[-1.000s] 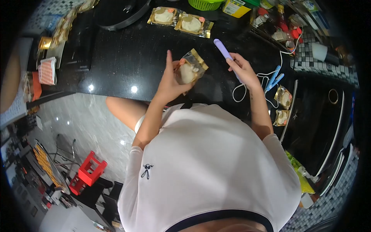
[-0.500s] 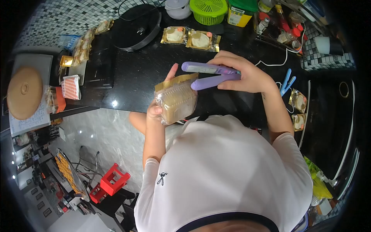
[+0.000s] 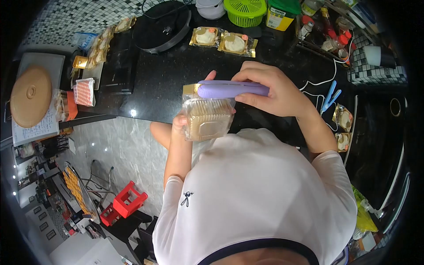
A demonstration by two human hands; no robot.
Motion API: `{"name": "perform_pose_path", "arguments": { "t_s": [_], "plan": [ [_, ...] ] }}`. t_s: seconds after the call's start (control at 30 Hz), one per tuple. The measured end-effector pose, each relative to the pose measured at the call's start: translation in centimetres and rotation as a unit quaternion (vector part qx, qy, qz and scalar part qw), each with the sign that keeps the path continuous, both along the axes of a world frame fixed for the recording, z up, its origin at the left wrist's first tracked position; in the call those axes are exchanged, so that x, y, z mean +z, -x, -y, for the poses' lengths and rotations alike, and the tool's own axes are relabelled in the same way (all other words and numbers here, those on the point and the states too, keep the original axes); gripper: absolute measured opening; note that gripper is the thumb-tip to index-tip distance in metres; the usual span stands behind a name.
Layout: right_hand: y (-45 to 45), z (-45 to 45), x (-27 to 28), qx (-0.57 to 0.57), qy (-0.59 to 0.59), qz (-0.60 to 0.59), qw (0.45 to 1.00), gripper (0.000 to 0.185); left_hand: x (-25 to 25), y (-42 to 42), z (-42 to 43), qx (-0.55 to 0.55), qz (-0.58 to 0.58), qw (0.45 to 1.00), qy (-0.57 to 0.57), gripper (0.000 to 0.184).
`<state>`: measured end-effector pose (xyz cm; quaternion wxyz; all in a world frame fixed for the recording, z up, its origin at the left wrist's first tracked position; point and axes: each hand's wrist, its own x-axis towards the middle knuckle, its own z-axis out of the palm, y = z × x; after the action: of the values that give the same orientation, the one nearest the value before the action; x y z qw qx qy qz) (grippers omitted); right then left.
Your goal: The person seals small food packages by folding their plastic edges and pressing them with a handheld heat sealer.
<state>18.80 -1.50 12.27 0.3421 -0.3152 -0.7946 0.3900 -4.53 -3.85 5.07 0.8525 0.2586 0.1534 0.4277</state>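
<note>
My left hand [image 3: 179, 122] grips a package [image 3: 209, 120] from its left side, over the counter's front edge. The package is a ribbed clear plastic tray inside a transparent bag with a gold top edge; something pale shows inside. In my right hand [image 3: 276, 86] is a purple flat iron [image 3: 221, 89], its two arms pressed together across the bag's gold edge. A finger of my left hand pokes up behind the iron. The other left fingers are mostly hidden by the package.
Two packed white cakes [image 3: 236, 43] lie further back, beside a round black hot plate [image 3: 162, 27]. A green basket [image 3: 245, 13] and bottle rack [image 3: 324, 37] stand behind. At right are a blue flat iron [image 3: 330, 96] with a white cord and more packed cakes [image 3: 343, 118].
The purple flat iron has moved left and gone from spread arms to closed over the bag's gold edge. The package has turned slightly more upright. The camera view has shifted a little.
</note>
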Motion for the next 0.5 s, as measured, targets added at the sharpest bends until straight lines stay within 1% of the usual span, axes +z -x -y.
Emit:
{"name": "perform_pose_path", "arguments": {
  "t_s": [0.03, 0.13, 0.23, 0.33, 0.43, 0.47, 0.5],
  "plan": [
    [0.0, 0.2, 0.1, -0.009, 0.001, 0.005, 1.0, 0.024, 0.1, -0.1, 0.0, -0.005, 0.007, 1.0, 0.006, 0.125],
    [0.0, 0.5, 0.4, -0.012, 0.011, 0.014, 1.0, 0.023, 2.2, -1.2, 0.6, 0.041, -0.099, 0.994, 0.029, 0.137],
    [-0.1, 0.3, 0.3, -0.002, 0.003, -0.002, 1.0, 0.021, 2.8, -1.3, 0.7, 0.024, -0.104, 0.994, 0.01, 0.137],
    [-0.3, 0.3, 0.5, 0.004, 0.035, 0.016, 0.999, 0.024, 3.1, -1.0, 0.6, 0.011, -0.093, 0.993, 0.068, 0.132],
    [-0.7, -0.1, -0.4, 0.021, 0.056, -0.022, 0.998, 0.028, 2.2, -0.5, 0.6, -0.006, -0.049, 0.998, 0.023, 0.127],
    [-1.5, -0.3, -0.1, 0.038, 0.152, -0.017, 0.988, 0.034, 2.1, -0.5, 0.6, -0.004, -0.035, 0.999, 0.036, 0.127],
    [-2.0, -0.3, 0.1, 0.017, 0.212, -0.05, 0.976, 0.032, 2.3, -0.6, 0.4, -0.001, -0.018, 0.999, 0.047, 0.127]
  ]
}}
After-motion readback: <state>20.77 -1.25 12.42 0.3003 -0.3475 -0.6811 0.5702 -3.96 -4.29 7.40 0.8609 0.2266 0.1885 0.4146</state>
